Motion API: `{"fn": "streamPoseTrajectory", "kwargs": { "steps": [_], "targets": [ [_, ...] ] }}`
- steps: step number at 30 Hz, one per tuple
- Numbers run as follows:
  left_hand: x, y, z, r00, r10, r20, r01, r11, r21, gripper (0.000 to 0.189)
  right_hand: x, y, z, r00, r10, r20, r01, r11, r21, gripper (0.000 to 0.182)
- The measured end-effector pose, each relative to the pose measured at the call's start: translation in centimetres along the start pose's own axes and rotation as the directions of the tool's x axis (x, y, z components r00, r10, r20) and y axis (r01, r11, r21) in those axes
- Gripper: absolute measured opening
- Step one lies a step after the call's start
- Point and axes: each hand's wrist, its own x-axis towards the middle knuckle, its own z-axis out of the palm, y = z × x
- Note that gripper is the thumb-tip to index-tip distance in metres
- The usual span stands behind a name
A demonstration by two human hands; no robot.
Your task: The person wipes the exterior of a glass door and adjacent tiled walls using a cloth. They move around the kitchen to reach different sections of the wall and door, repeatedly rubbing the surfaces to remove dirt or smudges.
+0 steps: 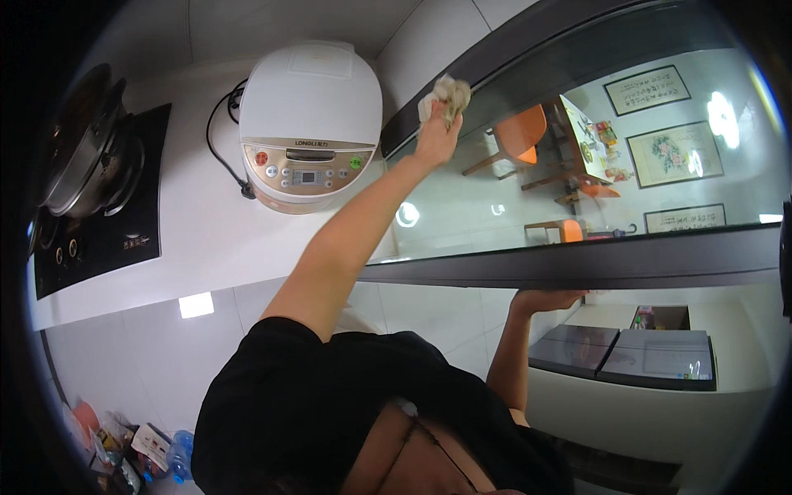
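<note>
A crumpled, pale cloth (447,99) is bunched in my left hand (438,139), at the dark frame and glass near the upper end of a glass door panel (495,179). My outstretched left arm passes just right of a white rice cooker (311,99). Against the lower edge of the panel's dark frame (575,265) lies my right hand (549,301), its fingers pointing right and partly hidden; whether they grip the frame is unclear. Orange chairs (523,133), a dining table and framed pictures (674,154) show in the glass.
The rice cooker and its black cord (213,142) are on a white counter (204,229). Left of them, a pan (86,161) stands on a black hob (145,185). Plastic bottles (179,458) and bags are at lower left. A grey refrigerator (656,352) is at right.
</note>
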Motion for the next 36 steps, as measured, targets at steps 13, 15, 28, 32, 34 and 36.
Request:
{"fn": "streamPoseTrajectory", "kwargs": {
  "steps": [13,15,28,32,34,36],
  "targets": [
    [-17.7,-6.7,-6.7,0.592,-0.503,0.63,0.536,0.829,0.158,0.045,3.2,-3.8,-3.3,0.895,-0.313,-0.319,0.409,0.86,0.304,0.048],
    [-20.6,-4.3,-9.2,0.581,-0.483,0.656,0.646,0.763,-0.01,0.043,3.8,-9.7,-4.2,0.779,-0.479,-0.405,0.622,0.673,0.4,0.045],
    [-32.3,5.7,-27.1,0.814,-0.539,-0.218,0.41,0.798,-0.442,0.043,-14.8,-20.4,2.3,0.024,-0.71,0.704,-0.851,0.355,0.387,0.062],
    [-38.7,10.9,-28.2,0.74,-0.426,-0.52,0.193,0.876,-0.443,0.043,-19.3,-24.2,-1.3,-0.476,-0.841,0.256,-0.879,0.451,-0.153,0.063],
    [-41.3,12.7,-27.9,0.635,-0.39,-0.667,0.135,0.906,-0.401,0.042,-22.3,-25.0,-2.0,-0.627,-0.772,-0.1,-0.672,0.601,-0.432,0.063],
    [-44.5,14.4,-28.3,0.531,-0.375,-0.76,0.187,0.926,-0.327,0.04,-23.7,-26.7,-5.5,-0.609,-0.718,-0.336,-0.532,0.684,-0.499,0.059]
  ]
}}
